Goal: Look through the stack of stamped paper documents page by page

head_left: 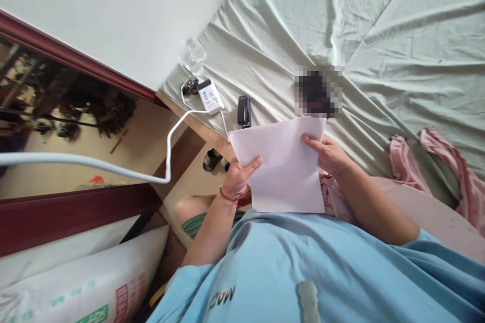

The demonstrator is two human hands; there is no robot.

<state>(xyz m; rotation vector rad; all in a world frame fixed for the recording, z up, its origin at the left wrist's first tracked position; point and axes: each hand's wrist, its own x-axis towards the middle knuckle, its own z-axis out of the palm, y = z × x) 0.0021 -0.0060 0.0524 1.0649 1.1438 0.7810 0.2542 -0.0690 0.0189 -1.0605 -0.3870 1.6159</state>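
White paper (pixel 282 171), perhaps more than one sheet, is held up in front of my blue shirt. My left hand (pixel 238 176) grips its left edge, thumb on top and fingers hidden beneath. On the opposite side, my right hand (pixel 329 154) pinches the upper right edge with its thumb over the front. The paper's near end reaches down to my shirt. Just beyond its far edge lies a small black object (pixel 244 111), whose kind I cannot make out for certain.
A pale green sheet (pixel 379 50) covers the bed. A white power strip (pixel 210 97) with a thick cable (pixel 94 166) lies at its left edge, near a clear plastic container (pixel 192 54). Pink straps (pixel 450 154) lie right. A pixelated dark patch sits beyond the paper. White sacks (pixel 94 282) stand lower left.
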